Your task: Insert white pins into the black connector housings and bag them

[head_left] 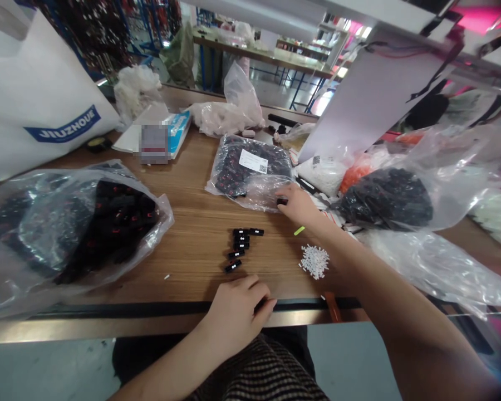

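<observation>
My right hand (297, 205) reaches to the near right corner of a clear plastic bag (254, 167) of black parts with a white label. Its fingers are closed round a small black plastic part (281, 201), mostly covered by them. Closer to me, several black plastic parts (241, 239) with paired white dots lie in a rough column. My left hand (242, 303) rests at the table's front edge just below them, fingers loosely bent, thumb apart, holding nothing I can see. A pile of tiny white pieces (314, 261) lies under my right forearm's left side.
A large open bag of black parts (121, 217) lies at left, beside a white JIUZHOUE bag (45, 94). Filled plastic bags (388, 197) crowd the right side. A yellow-green strip (299, 230) and an orange-brown tool (333, 307) lie near my right arm.
</observation>
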`<action>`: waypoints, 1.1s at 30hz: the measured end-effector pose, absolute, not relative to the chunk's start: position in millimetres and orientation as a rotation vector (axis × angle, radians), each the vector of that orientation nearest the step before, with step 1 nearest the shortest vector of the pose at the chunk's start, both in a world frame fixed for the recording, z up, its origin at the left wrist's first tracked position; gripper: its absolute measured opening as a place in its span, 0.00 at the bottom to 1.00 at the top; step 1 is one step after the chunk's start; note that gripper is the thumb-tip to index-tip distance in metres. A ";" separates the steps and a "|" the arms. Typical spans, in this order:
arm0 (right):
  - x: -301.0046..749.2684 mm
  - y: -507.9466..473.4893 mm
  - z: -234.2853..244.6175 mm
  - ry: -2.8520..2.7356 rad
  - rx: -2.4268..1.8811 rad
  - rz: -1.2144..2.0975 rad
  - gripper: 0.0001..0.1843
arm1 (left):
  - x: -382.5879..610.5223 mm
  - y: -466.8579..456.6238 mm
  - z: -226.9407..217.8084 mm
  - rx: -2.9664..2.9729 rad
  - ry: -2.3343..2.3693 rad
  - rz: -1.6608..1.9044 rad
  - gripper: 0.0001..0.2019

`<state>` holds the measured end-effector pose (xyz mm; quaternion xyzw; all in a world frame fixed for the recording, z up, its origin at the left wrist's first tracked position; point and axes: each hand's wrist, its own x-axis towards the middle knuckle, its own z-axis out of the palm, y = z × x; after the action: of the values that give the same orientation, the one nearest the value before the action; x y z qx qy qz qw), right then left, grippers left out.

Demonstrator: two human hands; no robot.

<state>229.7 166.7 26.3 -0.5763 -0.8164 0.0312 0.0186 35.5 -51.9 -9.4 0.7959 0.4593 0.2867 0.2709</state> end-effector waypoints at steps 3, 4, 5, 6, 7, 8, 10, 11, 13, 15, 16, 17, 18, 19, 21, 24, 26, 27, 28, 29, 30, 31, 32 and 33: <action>233.1 163.7 25.6 -2.491 -1.820 0.125 0.24 | 35.7 -52.5 -10.0 2.141 1.244 0.771 0.05; 233.3 162.4 26.1 -2.477 -1.831 0.137 0.22 | 35.6 -52.8 -10.3 2.140 1.245 0.771 0.05; 233.3 160.2 27.2 -2.461 -1.839 0.147 0.22 | 35.5 -53.0 -10.7 2.138 1.247 0.771 0.05; 233.1 156.6 28.9 -2.444 -1.841 0.153 0.23 | 35.3 -53.1 -11.0 2.136 1.249 0.767 0.05; 232.9 151.3 31.3 -2.429 -1.842 0.152 0.25 | 35.1 -53.2 -11.2 2.133 1.251 0.764 0.05; 232.8 143.9 34.2 -2.411 -1.831 0.155 0.28 | 34.8 -53.3 -11.3 2.129 1.249 0.764 0.05; 233.1 122.3 40.7 -2.359 -1.761 0.171 0.33 | 34.3 -53.4 -11.4 2.120 1.242 0.775 0.04; 233.6 108.5 43.6 -2.305 -1.674 0.207 0.33 | 34.1 -53.4 -11.3 2.116 1.236 0.791 0.04; 235.0 77.2 47.1 -2.202 -1.506 0.241 0.28 | 34.1 -53.7 -11.5 2.114 1.223 0.840 0.04; 236.6 45.4 45.7 -2.158 -1.462 0.377 0.23 | 35.0 -54.3 -12.3 2.131 1.225 0.906 0.04; 237.3 31.0 43.1 -2.129 -1.463 0.501 0.20 | 35.7 -54.6 -12.9 2.150 1.227 0.940 0.06; 238.0 18.2 39.6 -2.086 -1.474 0.640 0.18 | 36.5 -55.0 -13.6 2.177 1.229 0.968 0.09; 238.5 7.3 35.5 -2.019 -1.495 0.774 0.16 | 37.4 -55.3 -14.3 2.210 1.224 0.985 0.12; 238.8 -1.6 31.4 -1.948 -1.507 0.916 0.15 | 38.3 -55.5 -15.0 2.245 1.214 0.990 0.14; 239.0 -14.2 24.6 -1.823 -1.488 1.171 0.13 | 39.8 -55.4 -15.4 2.301 1.180 0.976 0.18; 238.3 -24.9 20.0 -1.736 -1.415 1.441 0.11 | 40.5 -54.5 -13.2 2.297 1.100 0.930 0.16; 237.6 -30.0 19.1 -1.696 -1.391 1.565 0.13 | 39.9 -54.0 -10.2 2.264 1.056 0.903 0.12; 237.4 -32.3 18.5 -1.667 -1.381 1.626 0.14 | 39.3 -53.9 -8.5 2.247 1.038 0.896 0.11; 237.3 -34.4 17.7 -1.632 -1.373 1.685 0.16 | 38.7 -53.9 -6.8 2.229 1.023 0.895 0.11; 237.3 -36.2 16.7 -1.588 -1.368 1.740 0.18 | 38.1 -54.0 -5.2 2.210 1.009 0.903 0.11; 237.2 -37.6 15.4 -1.533 -1.368 1.785 0.20 | 37.5 -54.0 -4.0 2.190 0.994 0.914 0.11; 237.2 -38.7 13.9 -1.471 -1.371 1.819 0.22 | 37.0 -54.2 -3.1 2.170 0.978 0.920 0.11; 237.2 -39.5 12.3 -1.410 -1.375 1.842 0.24 | 36.6 -54.3 -2.7 2.154 0.966 0.922 0.11; 237.0 -40.1 10.7 -1.354 -1.377 1.854 0.25 | 36.4 -54.4 -2.7 2.144 0.961 0.925 0.10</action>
<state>237.0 -40.1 10.7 -0.5006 -0.4923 0.6740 0.2299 36.4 -54.4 -2.7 0.8090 0.3627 0.3490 0.3036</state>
